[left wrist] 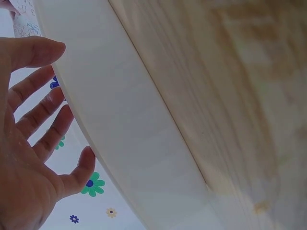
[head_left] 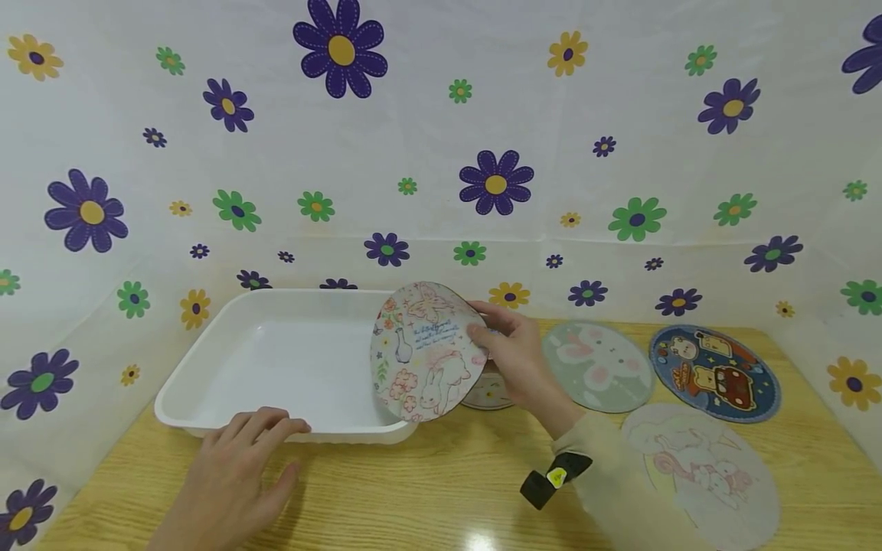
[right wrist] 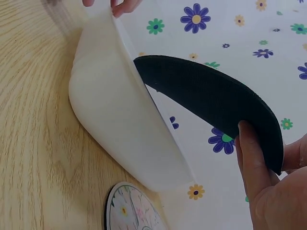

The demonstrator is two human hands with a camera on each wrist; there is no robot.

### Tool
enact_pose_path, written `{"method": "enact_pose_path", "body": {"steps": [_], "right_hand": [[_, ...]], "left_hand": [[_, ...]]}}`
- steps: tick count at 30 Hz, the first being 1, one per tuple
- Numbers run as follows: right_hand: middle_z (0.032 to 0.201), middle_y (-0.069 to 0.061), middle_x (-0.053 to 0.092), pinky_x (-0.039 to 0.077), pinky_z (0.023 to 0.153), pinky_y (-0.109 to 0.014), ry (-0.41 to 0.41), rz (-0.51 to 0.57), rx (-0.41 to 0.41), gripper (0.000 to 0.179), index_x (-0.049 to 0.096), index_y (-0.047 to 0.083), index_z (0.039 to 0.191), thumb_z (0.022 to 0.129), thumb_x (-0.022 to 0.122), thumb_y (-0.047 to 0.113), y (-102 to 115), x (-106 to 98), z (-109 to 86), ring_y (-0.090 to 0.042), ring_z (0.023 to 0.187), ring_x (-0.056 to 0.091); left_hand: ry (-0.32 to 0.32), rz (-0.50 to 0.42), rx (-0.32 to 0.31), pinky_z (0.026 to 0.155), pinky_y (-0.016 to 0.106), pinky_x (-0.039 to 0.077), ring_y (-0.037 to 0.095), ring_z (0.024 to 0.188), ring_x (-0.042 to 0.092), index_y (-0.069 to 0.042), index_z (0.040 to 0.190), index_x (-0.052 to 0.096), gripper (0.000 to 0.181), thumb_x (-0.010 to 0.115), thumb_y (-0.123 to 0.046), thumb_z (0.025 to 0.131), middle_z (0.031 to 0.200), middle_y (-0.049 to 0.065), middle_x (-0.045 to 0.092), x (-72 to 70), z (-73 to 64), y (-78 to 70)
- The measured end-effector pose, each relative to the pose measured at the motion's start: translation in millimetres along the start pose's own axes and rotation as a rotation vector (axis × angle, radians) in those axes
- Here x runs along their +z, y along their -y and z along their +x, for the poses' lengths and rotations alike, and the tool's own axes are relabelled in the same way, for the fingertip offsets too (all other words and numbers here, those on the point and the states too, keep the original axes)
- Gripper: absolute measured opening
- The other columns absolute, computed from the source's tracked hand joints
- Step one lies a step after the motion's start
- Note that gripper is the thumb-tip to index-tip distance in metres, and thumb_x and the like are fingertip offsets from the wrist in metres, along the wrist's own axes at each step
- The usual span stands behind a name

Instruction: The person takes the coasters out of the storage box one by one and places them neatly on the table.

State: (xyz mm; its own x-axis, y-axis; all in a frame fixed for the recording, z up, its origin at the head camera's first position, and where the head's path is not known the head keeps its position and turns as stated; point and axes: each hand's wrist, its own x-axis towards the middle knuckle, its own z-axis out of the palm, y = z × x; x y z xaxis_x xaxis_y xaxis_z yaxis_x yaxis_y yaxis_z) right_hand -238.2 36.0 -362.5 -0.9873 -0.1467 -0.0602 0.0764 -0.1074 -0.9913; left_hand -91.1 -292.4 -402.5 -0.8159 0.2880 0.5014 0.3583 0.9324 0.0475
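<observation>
My right hand point(head_left: 517, 352) pinches a round mat point(head_left: 427, 352) by its right edge, thumb on the printed face and fingers behind. Pink bunnies, flowers and blue lettering cover that face; the dark underside point(right wrist: 216, 96) shows in the right wrist view. Tilted, the mat overlaps the right end of a white plastic basin point(head_left: 289, 367). My left hand point(head_left: 241, 467) is at the basin's near rim, fingertips right at the edge and thumb apart. In the left wrist view the left fingers point(left wrist: 41, 112) are spread along the rim, gripping nothing.
Behind the held mat, partly hidden, lies another round mat point(head_left: 488, 392) with flowers. To the right on the wooden table point(head_left: 413, 497) lie a green bunny mat point(head_left: 598, 367), a dark blue bear mat point(head_left: 717, 375) and a pale mat point(head_left: 710, 474) partly under my right sleeve. A flowered curtain point(head_left: 441, 130) hangs behind.
</observation>
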Motion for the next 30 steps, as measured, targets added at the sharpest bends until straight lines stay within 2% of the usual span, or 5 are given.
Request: {"method": "enact_pose_path", "body": {"steps": [11, 20, 30], "right_hand": [[0.123, -0.013, 0.063, 0.061, 0.063, -0.026, 0.017, -0.001, 0.017, 0.039, 0.062, 0.012, 0.14, 0.101, 0.06, 0.006, 4, -16, -9.9, -0.012, 0.076, 0.071], [0.126, -0.014, 0.061, 0.058, 0.061, -0.023, 0.011, -0.056, 0.023, 0.039, 0.06, 0.013, 0.141, 0.102, 0.059, 0.008, 5, -27, -15.3, -0.013, 0.077, 0.068], [0.115, -0.009, 0.06, 0.057, 0.064, -0.024, -0.008, -0.066, 0.043, 0.039, 0.058, 0.011, 0.139, 0.1, 0.059, 0.006, 6, -38, -22.0, -0.014, 0.079, 0.065]], "left_hand": [[-0.028, -0.016, 0.028, 0.066, 0.047, 0.048, 0.023, 0.095, 0.063, -0.024, 0.106, 0.07, 0.039, 0.082, -0.019, 0.07, 0.103, -0.005, 0.066, -0.1, 1.0, 0.3], [-0.042, -0.021, 0.039, 0.065, 0.045, 0.048, 0.022, 0.094, 0.064, -0.024, 0.106, 0.069, 0.039, 0.082, -0.019, 0.069, 0.103, -0.004, 0.066, 0.1, 0.6, 1.2], [-0.04, -0.017, 0.038, 0.066, 0.046, 0.049, 0.023, 0.093, 0.064, -0.023, 0.106, 0.069, 0.039, 0.081, -0.019, 0.069, 0.102, -0.004, 0.066, 0.5, 1.1, 1.2]]}}
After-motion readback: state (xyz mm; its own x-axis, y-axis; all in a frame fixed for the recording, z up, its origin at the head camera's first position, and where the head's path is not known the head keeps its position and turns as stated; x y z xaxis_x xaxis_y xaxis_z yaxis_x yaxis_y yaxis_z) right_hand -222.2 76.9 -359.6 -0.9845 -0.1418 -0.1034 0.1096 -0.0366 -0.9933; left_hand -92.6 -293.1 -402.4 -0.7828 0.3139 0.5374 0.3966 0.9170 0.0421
